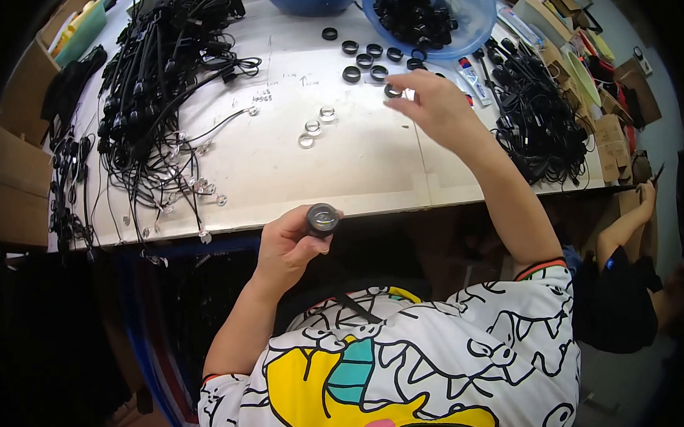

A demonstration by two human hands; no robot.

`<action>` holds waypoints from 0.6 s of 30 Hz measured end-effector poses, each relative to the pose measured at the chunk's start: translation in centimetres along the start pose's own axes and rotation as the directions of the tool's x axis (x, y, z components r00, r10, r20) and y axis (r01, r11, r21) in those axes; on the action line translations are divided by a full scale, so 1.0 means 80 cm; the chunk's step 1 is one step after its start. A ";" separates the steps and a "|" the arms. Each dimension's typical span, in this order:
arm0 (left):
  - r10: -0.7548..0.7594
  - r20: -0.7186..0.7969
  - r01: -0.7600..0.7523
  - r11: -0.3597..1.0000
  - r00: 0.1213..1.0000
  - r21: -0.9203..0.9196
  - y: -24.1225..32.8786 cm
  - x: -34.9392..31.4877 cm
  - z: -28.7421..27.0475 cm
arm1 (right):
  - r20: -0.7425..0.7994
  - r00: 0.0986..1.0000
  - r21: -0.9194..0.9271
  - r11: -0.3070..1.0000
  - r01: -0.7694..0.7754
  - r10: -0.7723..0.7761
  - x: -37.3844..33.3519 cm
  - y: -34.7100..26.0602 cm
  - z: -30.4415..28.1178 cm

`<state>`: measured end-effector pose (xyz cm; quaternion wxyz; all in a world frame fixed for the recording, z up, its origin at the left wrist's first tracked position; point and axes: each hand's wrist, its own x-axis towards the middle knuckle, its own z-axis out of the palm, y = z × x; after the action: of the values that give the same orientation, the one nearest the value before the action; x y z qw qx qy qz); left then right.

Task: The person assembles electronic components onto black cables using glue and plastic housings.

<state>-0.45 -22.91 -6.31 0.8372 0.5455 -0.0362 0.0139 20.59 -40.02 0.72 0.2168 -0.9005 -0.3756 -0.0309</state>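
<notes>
My left hand [282,250] is closed around a short black cylinder [323,220] with a clear, glassy round end facing up, just off the table's near edge. Over the table, the thumb and fingertips of my right hand [436,106] sit on either side of a black ring [391,91], closed on it. Several more black rings [364,61] lie loosely grouped just beyond that hand. Between my two hands, nearer the middle of the table, rest three small clear round lenses [312,127].
Tangled black cables [153,92] cover the table's left side; another black cable heap [540,121] lies at right. A blue bowl [475,17] of black rings stands at the back. Beside it lies a white tube [474,82]. Another person's arm [625,224] shows at far right.
</notes>
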 end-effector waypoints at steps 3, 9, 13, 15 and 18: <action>0.001 -0.018 -0.001 1.000 1.000 0.007 0.001 -0.001 0.001 | -0.032 0.997 -0.130 0.989 -0.074 0.070 0.015 0.049 0.029; -0.015 -0.072 0.016 1.000 0.997 0.009 0.001 0.000 -0.001 | 0.030 0.998 -0.099 0.994 -0.045 0.048 0.022 0.021 0.004; -0.048 -0.116 0.058 0.994 0.992 0.091 -0.009 0.006 0.002 | 0.248 0.916 0.597 0.795 0.112 -0.315 -0.022 -0.062 -0.020; -0.101 -0.040 0.104 0.993 0.994 0.062 -0.007 0.008 -0.002 | 0.246 0.881 0.563 0.799 0.209 -0.403 -0.046 -0.087 -0.019; -0.076 -0.010 0.077 0.996 0.997 0.036 -0.005 0.009 0.006 | 0.245 0.868 0.525 0.812 0.255 -0.432 -0.057 -0.096 -0.014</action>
<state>0.24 -23.55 -6.43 0.8273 0.5614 -0.0113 -0.0150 12.10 -38.71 3.53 0.3508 -0.7250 -0.5630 0.1853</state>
